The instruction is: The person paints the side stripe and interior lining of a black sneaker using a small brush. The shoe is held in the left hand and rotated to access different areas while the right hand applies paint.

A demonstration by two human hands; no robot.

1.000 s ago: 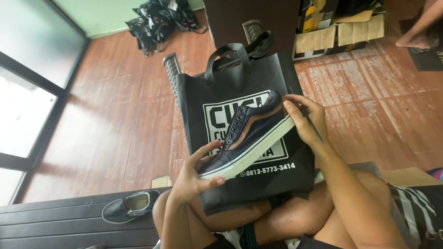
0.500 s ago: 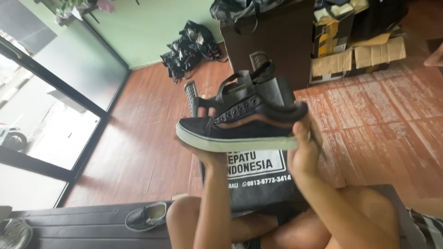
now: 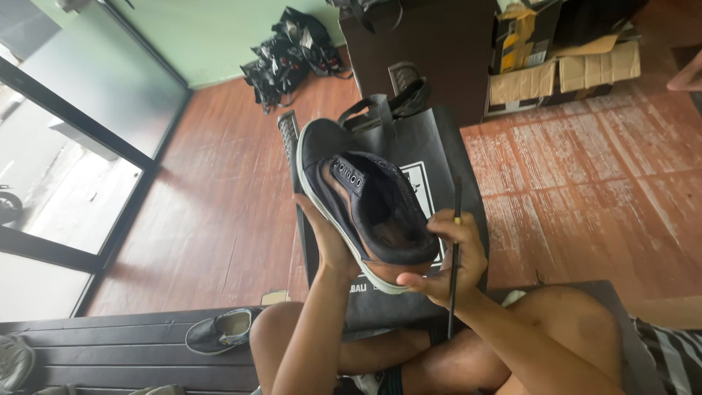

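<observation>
Head camera looks down on a seated person with bare knees who holds up a dark navy low-top sneaker (image 3: 365, 212), its white sole edge showing and its opening turned toward the lens, the toe pointing away. The left hand (image 3: 329, 241) cups the sneaker from its left side, palm against the sole edge, fingers curled round it. The right hand (image 3: 447, 260) grips the heel of the sneaker, where a tan strip shows, and the same hand also pins a thin dark brush (image 3: 455, 249) upright between its fingers, the handle running down past the wrist. So both hands are closed on the shoe, and neither is spread wide.

Directly behind the sneaker, resting on the person's lap, lies a black fabric tote bag (image 3: 439, 153) with a white printed panel and loop handles at its far end. Left of the sneaker and lower down, a second dark sneaker (image 3: 219, 330) lies on a dark slatted bench (image 3: 110, 344). Beyond the sneaker stands a dark wooden cabinet (image 3: 424, 44), with cardboard boxes (image 3: 563, 66) to its right. Far behind and to the left of the sneaker, a heap of black bags (image 3: 289, 51) sits against a green wall. Reddish wooden floor (image 3: 585, 183) spreads to the right of the sneaker.
</observation>
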